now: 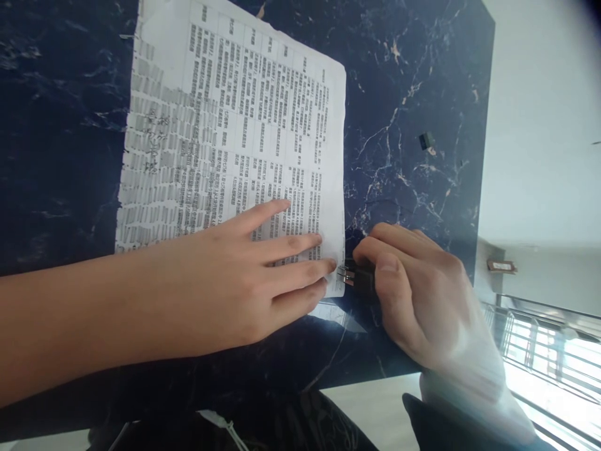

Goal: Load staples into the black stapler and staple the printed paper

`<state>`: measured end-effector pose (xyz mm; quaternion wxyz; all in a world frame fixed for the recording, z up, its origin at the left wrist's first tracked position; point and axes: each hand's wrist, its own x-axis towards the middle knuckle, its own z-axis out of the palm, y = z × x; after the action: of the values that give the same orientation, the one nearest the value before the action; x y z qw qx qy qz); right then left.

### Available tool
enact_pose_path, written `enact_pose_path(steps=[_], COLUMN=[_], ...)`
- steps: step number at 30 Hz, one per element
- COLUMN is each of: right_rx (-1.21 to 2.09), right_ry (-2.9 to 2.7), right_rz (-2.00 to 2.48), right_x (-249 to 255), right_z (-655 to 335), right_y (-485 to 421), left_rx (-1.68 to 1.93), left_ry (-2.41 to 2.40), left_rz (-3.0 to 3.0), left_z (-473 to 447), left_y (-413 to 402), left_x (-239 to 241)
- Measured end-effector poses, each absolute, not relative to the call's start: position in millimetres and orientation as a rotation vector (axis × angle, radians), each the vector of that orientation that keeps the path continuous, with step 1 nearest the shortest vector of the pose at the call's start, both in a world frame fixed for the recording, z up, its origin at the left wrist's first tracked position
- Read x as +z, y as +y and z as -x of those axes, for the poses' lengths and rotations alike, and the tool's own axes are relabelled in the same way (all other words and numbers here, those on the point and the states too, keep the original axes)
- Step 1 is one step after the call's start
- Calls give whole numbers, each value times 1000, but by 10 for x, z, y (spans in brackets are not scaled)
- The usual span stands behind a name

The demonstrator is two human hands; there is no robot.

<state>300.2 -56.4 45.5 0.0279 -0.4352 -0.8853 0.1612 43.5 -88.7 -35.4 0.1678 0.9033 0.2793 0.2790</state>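
Observation:
My left hand (pixel 253 269) lies palm down on a printed sheet of paper (pixel 305 125), fingers stretched out and somewhat apart. My right hand (pixel 422 288) is closed on a small black tool with metal prongs (pixel 362 280), held between thumb and fingers. Its prongs point left and meet the sheet's right edge, close to my left fingertips. Whether they pinch the paper, I cannot tell. Rows of grey dashes and some handwriting cover the sheet's left part; printed text fills the rest. My right fingers hide the back of the tool.
The sheet rests on a dark blue marbled table (pixel 399 81). A small black block (pixel 426 141) lies on the table beyond my right hand. My dark clothing (pixel 263 426) is below the near edge. Past the right edge are a pale floor and a bright barred window (pixel 539 344).

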Motion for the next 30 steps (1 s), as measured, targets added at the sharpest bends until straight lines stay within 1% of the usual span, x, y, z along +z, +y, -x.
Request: enact_pose_path(steps=[8, 11, 15, 17, 19, 22, 24, 28, 30], right_rx=[373, 219, -86, -175, -117, 218, 347, 294, 357], right_ry=[-2755, -2801, -2868, -2882, -2860, -2766, -2665, -2437, -2392], right_rz=[1408, 1417, 1473, 1496, 1465, 1446, 1541, 1748, 1769], right_x=[438, 413, 361, 351, 367, 423, 446, 424, 426], right_z=[-3001, -2959, -2824, -2774, -2787, -2942, -3087, -3303, -3367], right_y=[-593, -603, -639, -653, -646, -578, -494, -292, -202], left_rx=[825, 823, 796, 755, 693, 596, 564, 549, 555], left_ry=[868, 861, 875, 879, 840, 724, 700, 692, 686], left_rz=[-2518, -2510, -2483, -2488, -2540, -2664, -2687, -2672, -2660], left_z=[-492, -495, -490, -467, -426, -360, -331, -303, -290], left_y=[-951, -954, -957, -935, -890, -817, -791, -785, -779], left_x=[-353, -350, -340, -328, -310, -276, -262, -286, -321])
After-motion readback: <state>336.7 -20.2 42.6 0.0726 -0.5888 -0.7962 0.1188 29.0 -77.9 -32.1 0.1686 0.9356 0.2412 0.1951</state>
